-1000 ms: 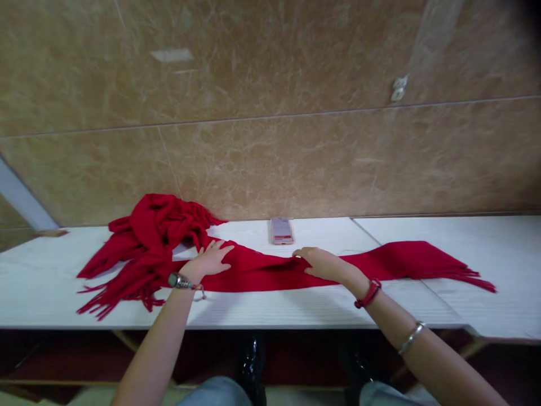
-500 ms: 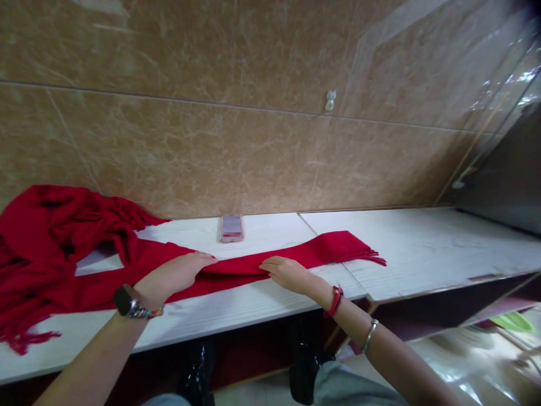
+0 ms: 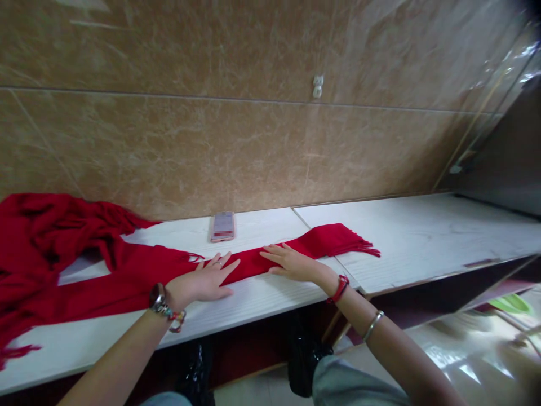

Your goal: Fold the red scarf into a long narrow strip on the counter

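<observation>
A long red scarf (image 3: 329, 241) with fringed ends lies lengthwise on the white tabletop (image 3: 422, 242), its right part folded into a narrow strip. My left hand (image 3: 209, 280) rests on the strip with fingers spread, the thumb side toward the table's front edge. To the right, my right hand (image 3: 291, 262) lies flat on the same strip, fingers stretched out and a little apart. Toward the left the scarf widens and meets a loose heap of red cloth (image 3: 54, 237); where one ends and the other begins I cannot tell.
A phone (image 3: 222, 226) lies behind the scarf near the brown tiled wall (image 3: 190, 152). A dark grey panel (image 3: 502, 152) stands at the tabletop's right end. Below the front edge are open shelf spaces, and a green basin (image 3: 511, 303) is at lower right.
My left hand has shifted right along the scarf and spread its fingers. My right hand has flattened out on the strip. The strip looks smoother, and the view has shifted slightly.
</observation>
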A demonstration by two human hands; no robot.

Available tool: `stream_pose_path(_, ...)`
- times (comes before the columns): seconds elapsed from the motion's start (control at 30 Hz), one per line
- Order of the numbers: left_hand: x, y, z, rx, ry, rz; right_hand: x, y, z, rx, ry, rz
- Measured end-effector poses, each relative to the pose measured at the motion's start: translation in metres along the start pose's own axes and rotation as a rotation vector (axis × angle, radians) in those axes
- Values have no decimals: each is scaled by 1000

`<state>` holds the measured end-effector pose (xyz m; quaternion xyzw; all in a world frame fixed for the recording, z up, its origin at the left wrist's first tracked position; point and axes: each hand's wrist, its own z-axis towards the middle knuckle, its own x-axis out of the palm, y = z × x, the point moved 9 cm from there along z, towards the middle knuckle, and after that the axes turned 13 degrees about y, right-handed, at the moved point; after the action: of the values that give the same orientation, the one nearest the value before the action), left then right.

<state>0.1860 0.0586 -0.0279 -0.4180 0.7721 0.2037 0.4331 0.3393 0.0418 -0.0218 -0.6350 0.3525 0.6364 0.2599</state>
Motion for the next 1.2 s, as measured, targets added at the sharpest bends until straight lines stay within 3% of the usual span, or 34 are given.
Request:
stream_pose_path(0.13, -19, -39, 26, 101, -141, -7, -25, -40, -24, 292, -136, -113)
stream_pose_path(0.2, -26, -59, 40, 132, -219, -13, -27, -67, -40, 460, -127, -141)
stream_pose_path(0.37, -19, -83, 63, 147, -171, -33, -12, -129, -81, 695, -27, -112)
stream_pose_path(0.53, -14, -78, 64, 148, -131, -22, -6, -162, -103, 689, -23, -121)
stream_pose_path(0.7, -24, -84, 66, 135, -122, 6, -32, -179, -134, 712, -256, 0)
stream_pose_path(0.8, -46, -108, 65, 179, -238, 57, -48, -182, -160, 703, -354, 15)
stream_pose_path(0.9, -70, -145, 63, 248, -394, 88, -50, -186, -181, 702, -374, 40)
stream_pose_path(1.07, -92, -200, 72, 279, -569, 104, -44, -178, -184, 544, -392, 35)
stream_pose_path(1.2, -98, -223, 83, 259, -667, 107, -38, -177, -181, 489, -429, 45)
